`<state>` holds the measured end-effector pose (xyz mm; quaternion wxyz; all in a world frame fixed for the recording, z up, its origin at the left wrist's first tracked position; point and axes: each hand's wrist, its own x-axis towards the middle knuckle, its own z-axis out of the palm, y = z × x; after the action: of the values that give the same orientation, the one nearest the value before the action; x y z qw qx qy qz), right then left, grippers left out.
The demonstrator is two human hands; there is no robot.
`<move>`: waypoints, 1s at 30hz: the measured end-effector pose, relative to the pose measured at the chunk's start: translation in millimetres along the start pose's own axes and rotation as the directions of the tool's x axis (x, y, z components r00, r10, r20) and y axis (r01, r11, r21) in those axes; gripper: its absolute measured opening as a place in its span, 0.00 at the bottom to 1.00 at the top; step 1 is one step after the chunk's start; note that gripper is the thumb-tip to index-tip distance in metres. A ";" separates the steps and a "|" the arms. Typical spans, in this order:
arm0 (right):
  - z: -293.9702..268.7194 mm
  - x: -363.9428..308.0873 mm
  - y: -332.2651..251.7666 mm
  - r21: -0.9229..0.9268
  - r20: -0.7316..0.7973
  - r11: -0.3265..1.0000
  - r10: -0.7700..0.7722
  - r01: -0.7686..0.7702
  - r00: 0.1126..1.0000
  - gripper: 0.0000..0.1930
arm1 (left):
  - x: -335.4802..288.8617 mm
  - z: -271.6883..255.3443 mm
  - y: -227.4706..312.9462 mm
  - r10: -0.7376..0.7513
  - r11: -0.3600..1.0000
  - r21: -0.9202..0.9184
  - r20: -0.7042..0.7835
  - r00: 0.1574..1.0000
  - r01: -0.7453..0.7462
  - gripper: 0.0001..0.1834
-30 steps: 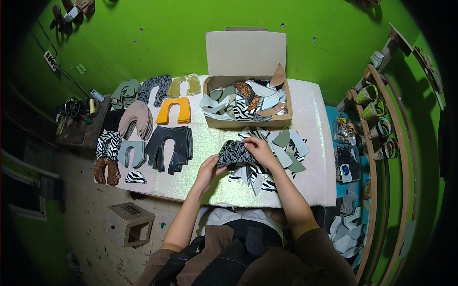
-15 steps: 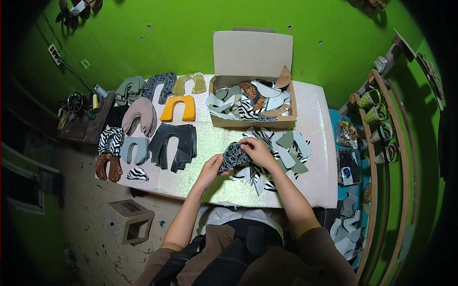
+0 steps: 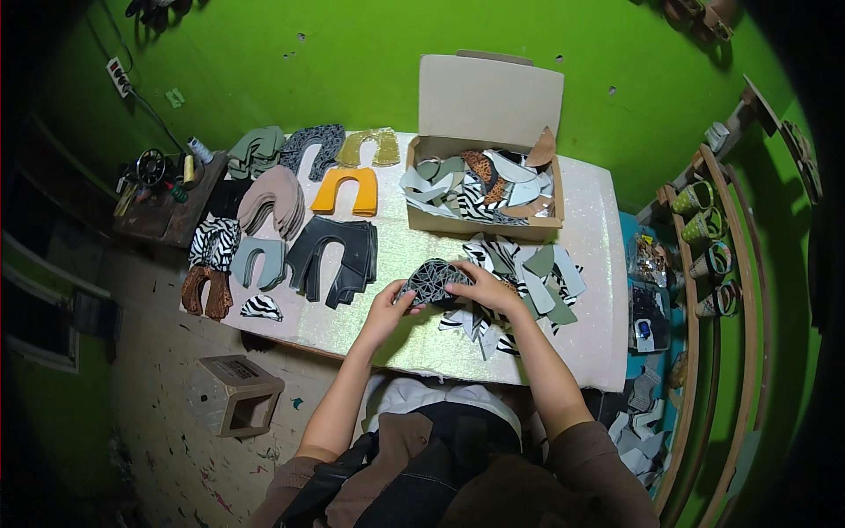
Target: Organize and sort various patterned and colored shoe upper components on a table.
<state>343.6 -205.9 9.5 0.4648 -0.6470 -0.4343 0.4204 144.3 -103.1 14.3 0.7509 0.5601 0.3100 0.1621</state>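
A half-round cut piece of black material with grey crisscross lines [image 3: 431, 279] is held above the table's front part. My left hand [image 3: 388, 310] is closed on its left end, thumb on the face. My right hand [image 3: 484, 289] grips the right end, also with the thumb on top. Just beyond and under my right hand lies a loose pile of cut pieces [image 3: 539, 295] in zebra print, olive green and pale grey. A zebra-print half-round piece [image 3: 261, 307] rests at the table's left front edge.
Stacks of U-shaped pieces cover the table's left side, including orange [image 3: 356, 193], black [image 3: 332, 261] and pinkish-beige [image 3: 272, 202] ones. An open cardboard box [image 3: 483, 227] of mixed scraps stands behind the pile. Sandals hang on a wooden rack [image 3: 739, 352] at right. A stool [image 3: 238, 396] stands at left.
The patterned piece has turned so its curved edge points away from me. My right hand has shifted from its upper edge to its right end. The whole view has swung slightly.
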 end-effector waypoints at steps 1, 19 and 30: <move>-1.4 1.2 2.8 -0.003 0.008 1.000 -0.003 0.003 1.000 0.20 | -1.1 -3.7 -0.2 0.011 1.000 0.003 -0.023 1.000 -0.011 0.14; 96.4 6.5 25.5 -0.712 0.069 0.610 -0.432 0.348 0.899 0.07 | -49.8 -61.5 -51.5 0.606 0.312 0.938 -0.073 0.792 -0.152 0.05; 88.8 4.0 16.1 -0.594 0.008 0.764 -0.308 0.252 0.951 0.14 | -40.7 -68.4 -54.9 0.437 0.619 0.782 -0.269 0.858 -0.070 0.11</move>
<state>263.3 -184.2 -25.8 0.3181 -0.7049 -0.6131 0.1614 63.7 -94.1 -38.2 0.3315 0.8061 0.4229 0.2479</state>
